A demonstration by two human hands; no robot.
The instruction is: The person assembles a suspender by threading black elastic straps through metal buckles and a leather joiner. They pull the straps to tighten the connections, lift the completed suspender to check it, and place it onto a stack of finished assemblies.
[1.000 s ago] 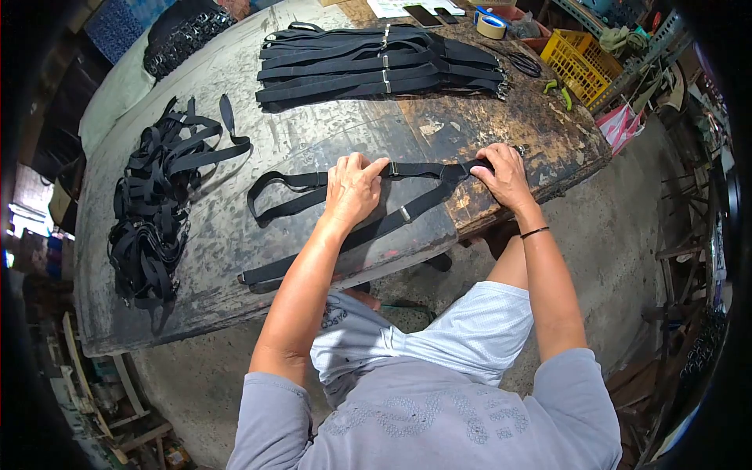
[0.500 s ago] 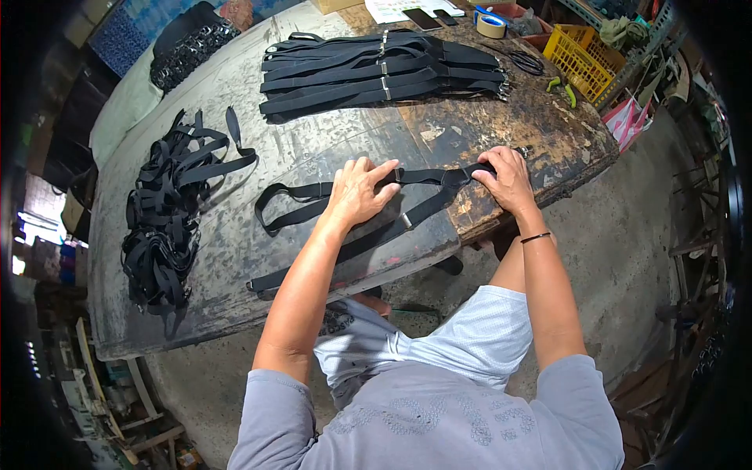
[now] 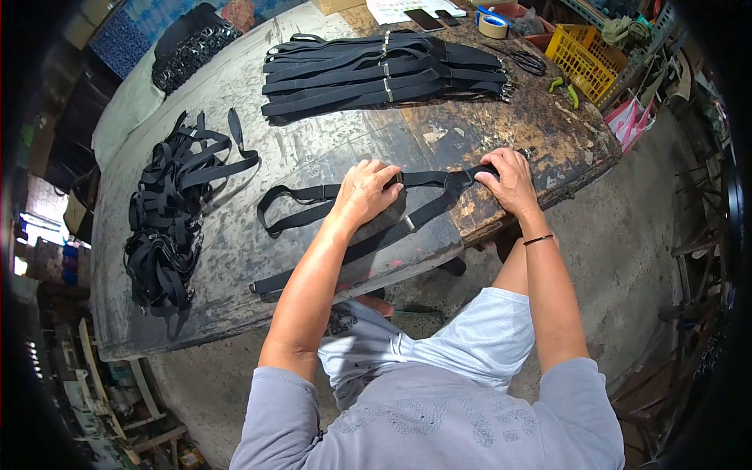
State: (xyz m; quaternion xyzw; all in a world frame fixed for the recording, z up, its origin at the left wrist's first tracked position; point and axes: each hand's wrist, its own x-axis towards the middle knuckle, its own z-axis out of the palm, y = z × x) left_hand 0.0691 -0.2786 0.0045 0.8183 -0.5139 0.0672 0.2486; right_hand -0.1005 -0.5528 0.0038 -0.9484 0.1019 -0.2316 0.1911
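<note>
A black strap piece [image 3: 429, 213] with metal slides lies on the worn table, its two long bands meeting at a junction toward the right. My left hand [image 3: 365, 190] is closed on the upper band, beside a slide, thumb and fingers pressed together. Near the right end, my right hand [image 3: 509, 180] pinches the same piece just past the junction. Farther back, a neat stack of similar black straps [image 3: 345, 78] lies flat. To the left is a tangled heap of black straps [image 3: 164, 219].
At the back are papers [image 3: 388, 9], a phone [image 3: 424, 19], a tape roll [image 3: 492, 27] and a dark cable. Green-handled pliers [image 3: 573, 95] lie near the right edge. A yellow crate [image 3: 583, 63] stands beyond, and a dark pile with metal clips [image 3: 192, 59] sits back left.
The thumb and fingers of my left hand have come together on the upper band. My right hand has hardly moved.
</note>
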